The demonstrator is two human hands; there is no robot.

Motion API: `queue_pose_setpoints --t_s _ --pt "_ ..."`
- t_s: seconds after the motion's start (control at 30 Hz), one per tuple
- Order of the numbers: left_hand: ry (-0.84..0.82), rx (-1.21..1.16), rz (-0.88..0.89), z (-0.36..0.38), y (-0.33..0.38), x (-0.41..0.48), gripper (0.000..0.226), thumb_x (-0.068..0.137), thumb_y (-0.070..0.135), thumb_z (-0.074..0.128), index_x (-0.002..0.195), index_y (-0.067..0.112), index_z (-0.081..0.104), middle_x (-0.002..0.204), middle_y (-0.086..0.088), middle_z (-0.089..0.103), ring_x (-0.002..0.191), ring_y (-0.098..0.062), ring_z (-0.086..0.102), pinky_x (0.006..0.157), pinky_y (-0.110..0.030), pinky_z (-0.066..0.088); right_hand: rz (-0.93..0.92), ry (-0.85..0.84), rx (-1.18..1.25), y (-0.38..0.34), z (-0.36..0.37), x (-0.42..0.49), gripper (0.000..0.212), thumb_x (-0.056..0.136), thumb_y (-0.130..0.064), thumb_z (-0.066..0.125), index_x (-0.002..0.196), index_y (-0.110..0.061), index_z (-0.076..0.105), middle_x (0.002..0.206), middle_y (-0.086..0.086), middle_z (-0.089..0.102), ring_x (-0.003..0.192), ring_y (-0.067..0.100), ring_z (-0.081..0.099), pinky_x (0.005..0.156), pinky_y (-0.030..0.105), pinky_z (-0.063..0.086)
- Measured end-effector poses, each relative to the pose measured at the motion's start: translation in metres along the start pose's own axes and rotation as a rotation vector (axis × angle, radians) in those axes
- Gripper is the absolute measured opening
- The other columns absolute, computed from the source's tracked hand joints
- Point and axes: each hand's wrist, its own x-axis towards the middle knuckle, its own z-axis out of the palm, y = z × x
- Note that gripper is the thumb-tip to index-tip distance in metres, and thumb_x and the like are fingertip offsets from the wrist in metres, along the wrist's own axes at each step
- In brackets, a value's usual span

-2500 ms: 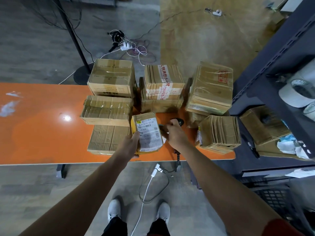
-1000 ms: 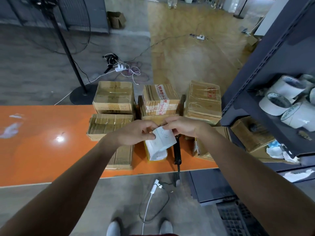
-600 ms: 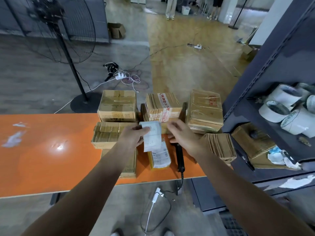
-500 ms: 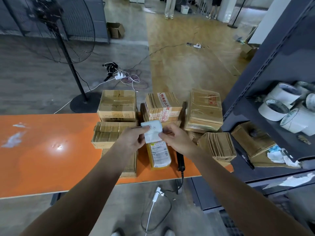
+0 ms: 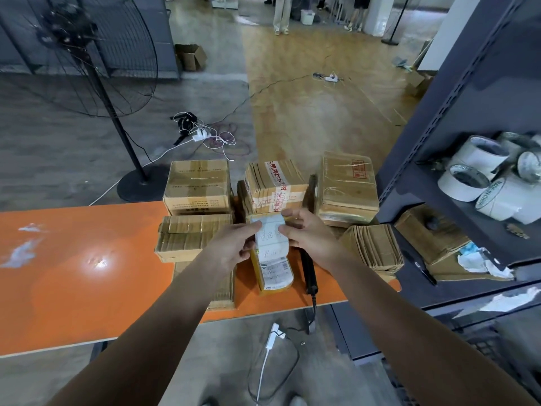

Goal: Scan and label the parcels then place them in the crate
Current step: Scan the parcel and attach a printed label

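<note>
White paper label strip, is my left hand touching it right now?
Touching. The head view shows the left hand pinching the left edge of the white paper label strip; the right hand pinches its other edge.

Scanner lies on table, right of parcel.

The left forearm and right forearm converge ahead. The left hand and right hand each pinch, seemingly thumb against forefinger, a side of one label.
</note>
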Motion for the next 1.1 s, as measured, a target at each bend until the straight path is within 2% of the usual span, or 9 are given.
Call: queue_pose_setpoints --t_s 0.13,0.27,0.43,0.53,0.63,0.73,0.83,0.9,1.1 --pt "-0.014 -0.194 -0.102 0.002 -0.004 0.001 0.009 0.09 0.013 0.068 0.095 0.006 0.067 0.08 -0.006 0.067 0.057 -0.009 0.046 0.05 -0.018 0.038 -0.051 -0.043 -0.069 0.003 -0.004 -0.005 0.04 0.09 -0.008 0.068 0.126 -0.021 0.055 0.11 -0.003 0.07 0.102 0.012 0.067 0.091 0.034 0.056" --pt "0.01 -0.349 -0.18 0.005 -0.01 0.002 0.012 0.089 0.016 0.07 0.094 0.007 0.066 0.081 -0.006 0.066 0.057 -0.009 0.046 0.051 -0.018 0.037 -0.081 -0.035 -0.113 0.01 -0.007 -0.008 0.033 0.091 -0.009 0.067 0.12 -0.023 0.057 0.106 -0.004 0.073 0.101 0.01 0.068 0.086 0.03 0.057" --pt "-0.015 -0.05 -0.004 0.01 -0.017 -0.001 0.02 0.093 0.024 0.064 0.103 0.007 0.068 0.083 -0.005 0.065 0.065 -0.012 0.048 0.056 -0.022 0.039 -0.054 0.071 -0.022 0.013 -0.011 -0.002 0.018 0.092 -0.01 0.066 0.109 -0.016 0.061 0.11 0.006 0.07 0.105 0.018 0.067 0.089 0.04 0.058" --pt "0.005 -0.03 0.035 0.013 -0.015 -0.003 0.018 0.093 0.022 0.064 0.1 0.006 0.069 0.08 -0.005 0.066 0.064 -0.012 0.049 0.059 -0.023 0.04 -0.071 0.074 -0.07 0.012 -0.014 -0.001 0.016 0.092 -0.01 0.066 0.108 -0.012 0.065 0.109 0.006 0.07 0.105 0.017 0.068 0.086 0.04 0.06" --pt "0.053 -0.079 0.028 0.016 -0.013 -0.001 0.009 0.092 0.017 0.065 0.089 0.008 0.066 0.075 -0.005 0.063 0.062 -0.012 0.047 0.064 -0.025 0.042 -0.124 0.069 -0.135 0.014 -0.013 -0.006 0.023 0.091 -0.009 0.068 0.114 -0.011 0.066 0.111 0.001 0.07 0.104 0.012 0.067 0.086 0.033 0.059" --pt "0.047 -0.1 0.003 0.018 -0.015 0.0 0.008 0.09 0.015 0.066 0.092 0.007 0.066 0.074 -0.004 0.061 0.061 -0.012 0.046 0.065 -0.026 0.043 -0.169 0.133 -0.248 0.017 -0.011 -0.007 0.025 0.09 -0.012 0.07 0.115 -0.015 0.069 0.108 -0.006 0.07 0.101 0.004 0.065 0.093 0.02 0.053" --pt "0.064 -0.112 -0.023 0.022 -0.017 0.0 0.015 0.091 0.025 0.064 0.09 0.01 0.065 0.071 -0.001 0.059 0.062 -0.012 0.046 0.064 -0.026 0.043 -0.194 0.162 -0.344 0.017 -0.01 -0.008 0.025 0.09 -0.013 0.071 0.115 -0.015 0.069 0.105 -0.009 0.07 0.094 -0.004 0.063 0.086 0.004 0.047" --pt "0.108 -0.103 -0.022 0.024 -0.018 0.001 0.015 0.091 0.026 0.064 0.089 0.011 0.064 0.073 -0.002 0.061 0.063 -0.012 0.048 0.063 -0.026 0.044 -0.203 0.168 -0.377 0.016 -0.01 -0.009 0.024 0.089 -0.013 0.072 0.113 -0.013 0.07 0.103 -0.009 0.07 0.091 -0.005 0.062 0.08 0.0 0.044" --pt "0.151 -0.08 -0.021 0.026 -0.02 0.006 0.012 0.089 0.023 0.066 0.09 0.011 0.065 0.076 -0.004 0.064 0.063 -0.013 0.052 0.064 -0.028 0.046 -0.217 0.212 -0.409 0.013 -0.011 -0.011 0.007 0.089 -0.018 0.071 0.093 -0.023 0.068 0.091 -0.012 0.07 0.089 0.0 0.064 0.081 0.014 0.049"
